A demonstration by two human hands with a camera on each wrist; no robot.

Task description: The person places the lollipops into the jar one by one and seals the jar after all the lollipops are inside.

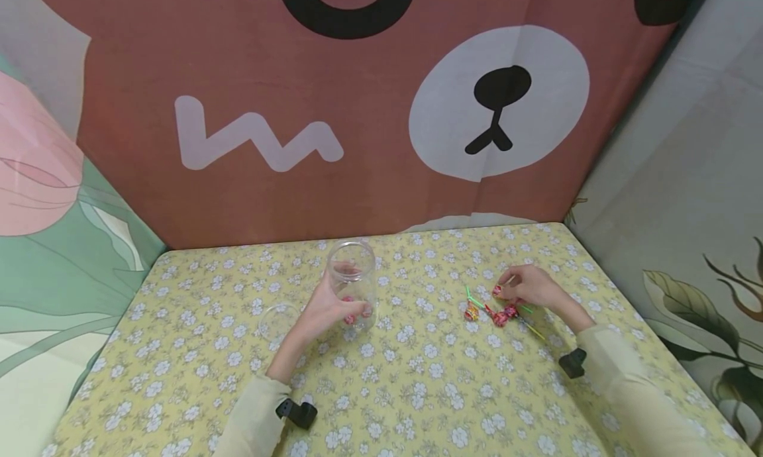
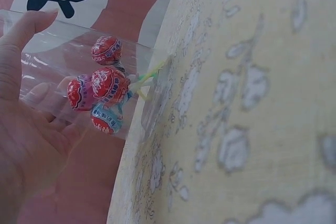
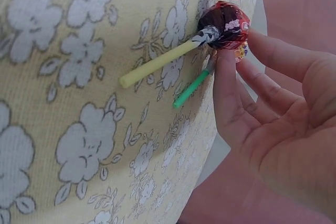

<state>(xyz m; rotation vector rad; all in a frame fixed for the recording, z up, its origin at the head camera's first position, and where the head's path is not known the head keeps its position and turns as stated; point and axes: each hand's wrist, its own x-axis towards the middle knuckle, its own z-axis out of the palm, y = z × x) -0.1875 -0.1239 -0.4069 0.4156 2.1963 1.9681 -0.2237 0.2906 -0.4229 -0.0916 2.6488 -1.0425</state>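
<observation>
Evidently mid-pickup: left hand (image 1: 322, 306) gripped jar (image 1: 366, 286) nearer far edge of table (image 1: 405, 397); right hand (image 1: 529, 288) probably pinched lollipop (image 1: 497, 290), partly hidden, toward right edge; next move called for clean lift.

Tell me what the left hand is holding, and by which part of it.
The left hand holds the clear jar around its side wall.

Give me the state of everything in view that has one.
Jar: upright, open
Lid: off, lying on the cloth
Jar lollipops: wrapped, heads up, sticks down
Loose lollipops: wrapped, lying on the cloth
Left hand: holding the jar
Right hand: pinching a wrapped lollipop
</observation>
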